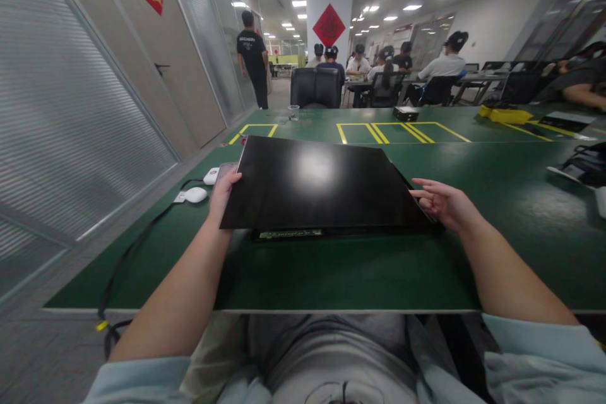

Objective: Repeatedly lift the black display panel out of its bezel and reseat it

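A glossy black display panel (312, 186) lies tilted over a dark frame, its left side raised. My left hand (225, 192) is closed on the panel's left edge, thumb on top and the other fingers hidden beneath. At the right edge is my right hand (442, 202), its index finger stretched out and fingers apart. Its fingertips reach the edge of the panel and frame; whether they press on it I cannot tell. Under the panel's front edge shows a dark frame (341, 234) with a green circuit board strip (291, 235). The rest of the frame is covered.
Left of the panel are a phone (225, 170), white plastic pieces (196, 194) and a black strap (135, 246) hanging off the green table (350, 278). Farther back stand a clear cup (293, 113), a small box (406, 113) and a yellow item (504, 115). Several people are beyond.
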A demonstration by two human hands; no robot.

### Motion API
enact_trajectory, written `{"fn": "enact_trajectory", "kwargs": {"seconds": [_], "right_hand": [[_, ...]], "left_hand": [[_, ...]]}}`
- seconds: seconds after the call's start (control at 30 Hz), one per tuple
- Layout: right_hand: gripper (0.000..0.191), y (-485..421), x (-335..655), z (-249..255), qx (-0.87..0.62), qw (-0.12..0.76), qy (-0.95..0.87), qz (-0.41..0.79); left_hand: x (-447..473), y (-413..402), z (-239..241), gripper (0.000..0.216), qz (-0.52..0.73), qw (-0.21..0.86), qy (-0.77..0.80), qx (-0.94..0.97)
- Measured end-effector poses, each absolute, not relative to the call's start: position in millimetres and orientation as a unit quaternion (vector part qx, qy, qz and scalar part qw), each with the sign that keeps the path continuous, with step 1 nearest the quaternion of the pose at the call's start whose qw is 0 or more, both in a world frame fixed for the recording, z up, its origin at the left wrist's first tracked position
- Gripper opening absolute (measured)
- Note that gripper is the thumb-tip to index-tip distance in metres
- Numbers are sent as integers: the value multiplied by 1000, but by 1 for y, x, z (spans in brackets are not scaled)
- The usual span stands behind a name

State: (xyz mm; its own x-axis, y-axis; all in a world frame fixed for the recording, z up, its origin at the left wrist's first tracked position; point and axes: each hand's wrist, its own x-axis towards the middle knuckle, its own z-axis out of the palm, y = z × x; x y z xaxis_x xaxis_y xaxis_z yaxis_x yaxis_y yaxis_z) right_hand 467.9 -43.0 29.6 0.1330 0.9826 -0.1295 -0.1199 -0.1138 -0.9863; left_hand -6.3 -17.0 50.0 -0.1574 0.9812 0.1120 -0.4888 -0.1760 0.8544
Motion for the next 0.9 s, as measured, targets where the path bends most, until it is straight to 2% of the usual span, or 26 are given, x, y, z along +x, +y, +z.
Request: {"fn": "enact_trajectory", "kwargs": {"seconds": [0.2,0.43,0.57,0.8,0.9], "right_hand": [[30,-47,468,33,-524,532,-410,524],[30,-48,469,33,-517,552,-392,524],[32,-47,469,32,-513,544,-389,538],[38,-51,463,35,-511,520,-391,562],[40,-52,461,36,-505,505,-400,573]], "left_hand": [[-7,-15,49,21,674,538,376,337],[1,-17,48,44,649,529,413,358],[1,-15,43,49,657,518,415,358],[-4,-16,45,34,672,519,410,333],[-5,-18,48,34,684,520,396,324]]}}
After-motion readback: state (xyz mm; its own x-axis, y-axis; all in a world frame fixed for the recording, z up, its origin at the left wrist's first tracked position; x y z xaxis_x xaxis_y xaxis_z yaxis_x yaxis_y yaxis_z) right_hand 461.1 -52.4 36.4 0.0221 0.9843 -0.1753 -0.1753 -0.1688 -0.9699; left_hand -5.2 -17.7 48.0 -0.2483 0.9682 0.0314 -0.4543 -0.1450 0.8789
